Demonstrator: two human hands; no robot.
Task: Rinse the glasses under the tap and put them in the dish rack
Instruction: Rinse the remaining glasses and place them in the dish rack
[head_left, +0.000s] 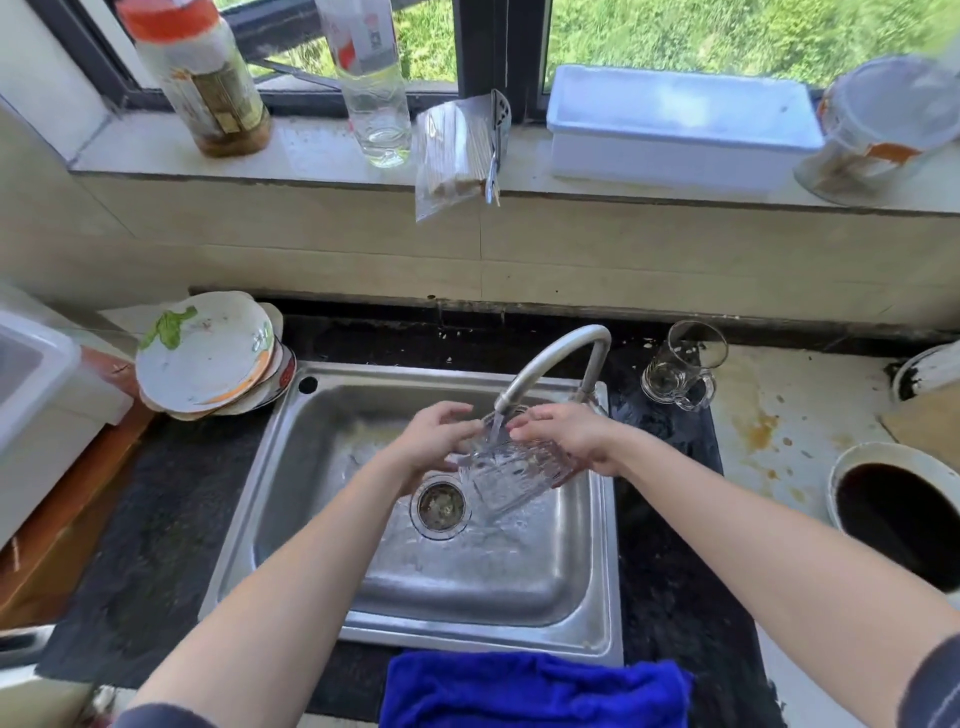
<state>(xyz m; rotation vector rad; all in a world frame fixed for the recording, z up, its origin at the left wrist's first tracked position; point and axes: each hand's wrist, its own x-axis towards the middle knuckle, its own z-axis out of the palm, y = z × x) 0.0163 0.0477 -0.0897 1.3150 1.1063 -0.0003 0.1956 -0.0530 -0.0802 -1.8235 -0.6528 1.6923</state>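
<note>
Well, right of the stacked plates (208, 358), my left hand (434, 441) curled round the rim of the glass (514, 478) and my right hand (569, 439) cupped its side, tilting it over the sink (311, 457) so the tap (540, 359) could flush it. A glass mug (680, 366) stood on the counter (665, 545) beyond, probably unrinsed.
</note>
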